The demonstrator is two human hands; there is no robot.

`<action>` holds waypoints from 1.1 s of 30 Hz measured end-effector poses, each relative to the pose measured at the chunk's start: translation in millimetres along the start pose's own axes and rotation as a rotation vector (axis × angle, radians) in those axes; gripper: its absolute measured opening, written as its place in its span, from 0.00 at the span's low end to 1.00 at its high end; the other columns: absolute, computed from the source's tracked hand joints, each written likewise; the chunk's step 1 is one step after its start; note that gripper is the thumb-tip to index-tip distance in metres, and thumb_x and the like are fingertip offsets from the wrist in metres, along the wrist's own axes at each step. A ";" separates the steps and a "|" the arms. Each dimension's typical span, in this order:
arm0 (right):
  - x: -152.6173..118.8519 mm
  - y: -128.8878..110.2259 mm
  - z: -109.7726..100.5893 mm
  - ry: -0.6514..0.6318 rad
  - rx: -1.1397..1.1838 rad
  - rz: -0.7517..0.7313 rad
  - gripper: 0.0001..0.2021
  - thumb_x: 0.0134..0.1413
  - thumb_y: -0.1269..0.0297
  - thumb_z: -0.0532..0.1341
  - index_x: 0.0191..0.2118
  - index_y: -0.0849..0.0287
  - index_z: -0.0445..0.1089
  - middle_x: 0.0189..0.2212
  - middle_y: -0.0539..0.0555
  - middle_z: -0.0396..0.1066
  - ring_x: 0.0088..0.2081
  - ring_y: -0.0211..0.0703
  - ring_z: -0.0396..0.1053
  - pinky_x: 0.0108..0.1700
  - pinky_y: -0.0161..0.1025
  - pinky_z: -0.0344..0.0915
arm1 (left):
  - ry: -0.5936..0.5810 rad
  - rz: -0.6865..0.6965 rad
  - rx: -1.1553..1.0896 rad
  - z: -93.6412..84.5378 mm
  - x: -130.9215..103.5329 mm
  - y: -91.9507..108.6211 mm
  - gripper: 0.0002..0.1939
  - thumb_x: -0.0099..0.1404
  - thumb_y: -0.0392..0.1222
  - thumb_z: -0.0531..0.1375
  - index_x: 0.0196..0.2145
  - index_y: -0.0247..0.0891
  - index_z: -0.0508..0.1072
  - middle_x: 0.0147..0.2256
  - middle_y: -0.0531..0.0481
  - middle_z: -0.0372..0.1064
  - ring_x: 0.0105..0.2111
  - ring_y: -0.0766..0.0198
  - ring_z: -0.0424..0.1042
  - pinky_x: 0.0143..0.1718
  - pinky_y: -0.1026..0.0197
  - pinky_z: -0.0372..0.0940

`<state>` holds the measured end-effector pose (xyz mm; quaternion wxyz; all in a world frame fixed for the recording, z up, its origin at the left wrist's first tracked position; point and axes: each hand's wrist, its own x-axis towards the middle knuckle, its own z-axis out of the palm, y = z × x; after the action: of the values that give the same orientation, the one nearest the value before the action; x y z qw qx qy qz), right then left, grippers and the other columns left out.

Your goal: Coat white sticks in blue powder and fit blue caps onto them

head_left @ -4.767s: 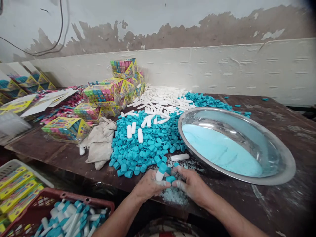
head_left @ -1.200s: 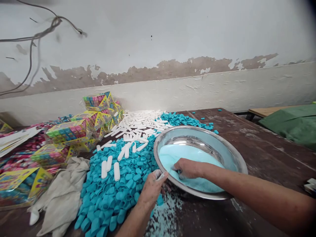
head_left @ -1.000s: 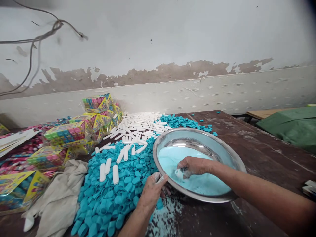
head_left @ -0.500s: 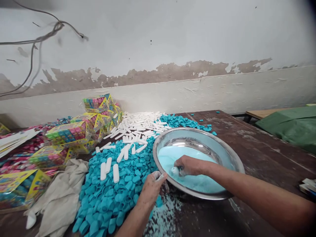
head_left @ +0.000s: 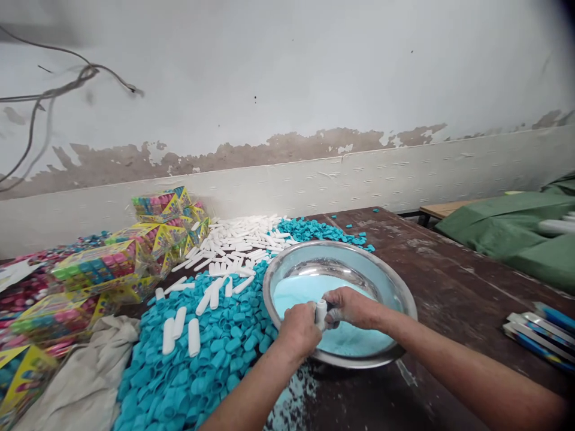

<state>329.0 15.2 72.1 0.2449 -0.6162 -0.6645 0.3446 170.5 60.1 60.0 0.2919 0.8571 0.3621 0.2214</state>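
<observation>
A small white plastic tube point(head_left: 320, 313) stands roughly upright between my two hands, above the near part of a steel basin point(head_left: 408, 299). Closed around its left side are the fingers of my left hand point(head_left: 300, 328). My right hand point(head_left: 353, 306) pinches it from the right, its fingertips dusted with powder. Light blue powder point(head_left: 296, 288) lies in the basin beneath. Left of the basin spreads a heap of teal plastic caps point(head_left: 197, 383), with a few white tubes point(head_left: 194, 337) lying on it. The tube's lower end is partly hidden by my fingers.
More white tubes point(head_left: 245, 232) and teal caps point(head_left: 314, 230) are piled towards the wall. Yellow display boxes point(head_left: 94, 266) and a beige cloth point(head_left: 85, 377) lie on the left. Striped packets point(head_left: 541, 335) lie at the right; a green sheet point(head_left: 498, 224) covers something beyond.
My left hand has left the basin's rim and come up to the tube. My right hand has raised the tube out of the powder. The view has swung slightly right.
</observation>
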 end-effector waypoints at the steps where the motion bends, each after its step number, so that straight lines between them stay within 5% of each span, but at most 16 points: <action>1: -1.6 -0.1 0.4 0.032 -0.002 -0.002 0.08 0.37 0.74 0.54 0.25 0.60 0.69 0.21 0.48 0.70 0.26 0.37 0.68 0.29 0.32 0.64 | -0.008 -0.010 -0.011 3.7 3.8 -0.4 0.02 0.49 0.38 0.60 0.24 0.40 0.70 0.24 0.47 0.69 0.33 0.53 0.67 0.35 0.59 0.56; 5: -7.1 -4.4 0.5 0.178 -0.034 -0.019 0.19 0.38 0.79 0.47 0.35 0.60 0.70 0.31 0.53 0.73 0.36 0.40 0.68 0.40 0.38 0.63 | 0.019 -0.021 0.015 3.0 8.7 -3.1 0.03 0.51 0.39 0.58 0.22 0.38 0.68 0.22 0.46 0.67 0.29 0.53 0.67 0.33 0.58 0.55; 15: -7.9 -6.1 5.4 0.072 -0.265 -0.174 0.21 0.40 0.71 0.54 0.45 0.59 0.67 0.38 0.55 0.72 0.41 0.47 0.68 0.48 0.45 0.61 | 0.008 -0.015 -0.041 -1.8 -0.1 -4.2 0.07 0.53 0.38 0.57 0.32 0.41 0.71 0.28 0.48 0.71 0.31 0.56 0.68 0.33 0.61 0.58; 20: -25.3 8.7 6.1 0.377 -0.407 -0.136 0.18 0.47 0.56 0.55 0.43 0.57 0.68 0.41 0.60 0.71 0.43 0.55 0.68 0.44 0.51 0.64 | 0.081 0.040 -0.364 -29.6 -10.7 -6.1 0.07 0.57 0.41 0.55 0.33 0.37 0.69 0.29 0.49 0.68 0.29 0.62 0.66 0.31 0.63 0.61; 24: -56.4 0.9 32.3 0.466 -0.409 -0.355 0.15 0.51 0.56 0.54 0.46 0.46 0.66 0.45 0.53 0.69 0.45 0.51 0.67 0.45 0.47 0.65 | 0.167 -0.020 -0.734 -75.9 -44.8 -30.5 0.11 0.56 0.45 0.56 0.33 0.34 0.66 0.30 0.48 0.66 0.27 0.64 0.66 0.25 0.65 0.63; 27: -62.9 -24.2 65.4 0.366 -0.344 -0.516 0.16 0.52 0.62 0.54 0.48 0.43 0.65 0.45 0.51 0.70 0.45 0.48 0.68 0.45 0.43 0.66 | 0.287 -0.119 -0.821 -102.5 -88.5 -62.7 0.13 0.55 0.48 0.57 0.32 0.34 0.65 0.29 0.48 0.66 0.30 0.62 0.67 0.24 0.65 0.64; 33: -4.1 -78.0 135.7 -0.011 -0.254 -0.473 0.14 0.57 0.67 0.48 0.42 0.54 0.69 0.38 0.55 0.71 0.40 0.43 0.68 0.43 0.39 0.66 | 0.534 -0.326 -0.791 -111.9 -168.1 -123.7 0.14 0.57 0.49 0.57 0.31 0.34 0.65 0.28 0.48 0.66 0.31 0.61 0.67 0.24 0.65 0.66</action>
<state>177.0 -10.3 44.5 0.2356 -0.4676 -0.8293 0.1950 -64.0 42.2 31.8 0.5221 0.5268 0.4416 0.5049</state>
